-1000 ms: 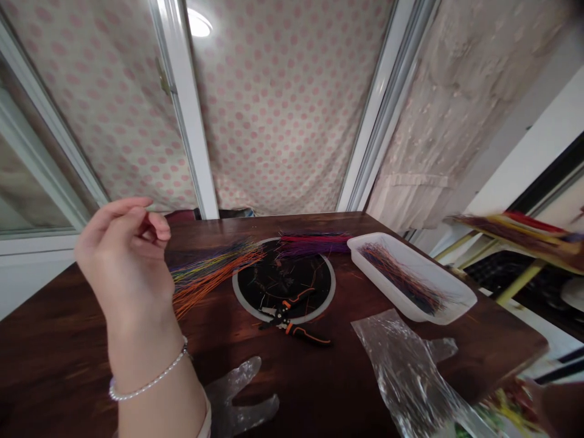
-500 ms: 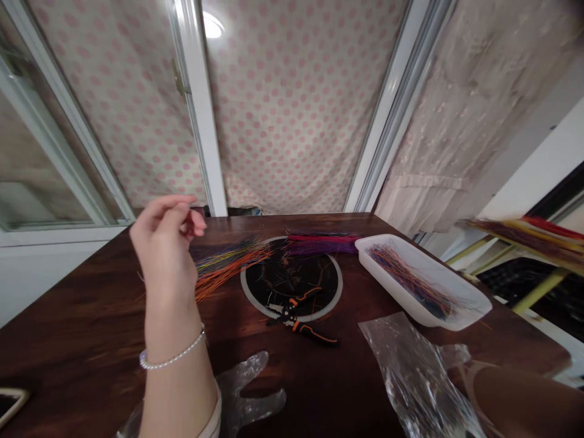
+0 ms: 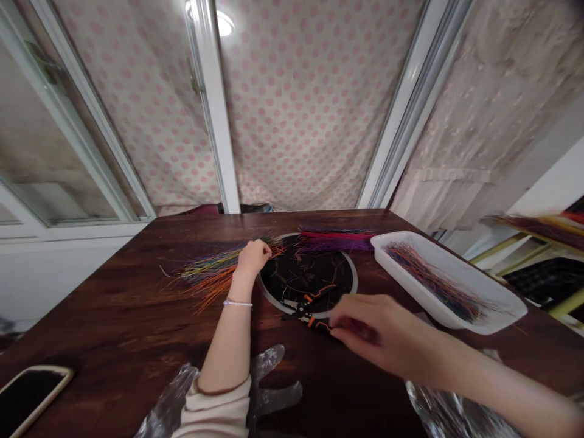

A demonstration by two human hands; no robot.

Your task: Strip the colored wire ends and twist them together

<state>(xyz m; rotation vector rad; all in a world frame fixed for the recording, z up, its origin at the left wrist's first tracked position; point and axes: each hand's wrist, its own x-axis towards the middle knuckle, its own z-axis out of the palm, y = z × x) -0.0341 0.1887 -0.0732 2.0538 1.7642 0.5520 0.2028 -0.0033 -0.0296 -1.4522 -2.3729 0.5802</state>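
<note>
Near the surface's [image 3: 118, 340] right edge, our tub [image 3: 469, 271] holds wires [image 3: 431, 283]; others lie loose. Left hand [image 3: 254, 257], right hand [image 3: 376, 328]: we can't tell their grip.

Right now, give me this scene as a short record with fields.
Left hand: at the multicoloured wires; grip unclear
Right hand: blurred, by the pliers; grip unclear
Pliers: handles spread, across the near rim of the black circle
Tub: white, holding orange and dark wires
Red and purple wires: left of the tub
Phone: lower left of the picture
</note>
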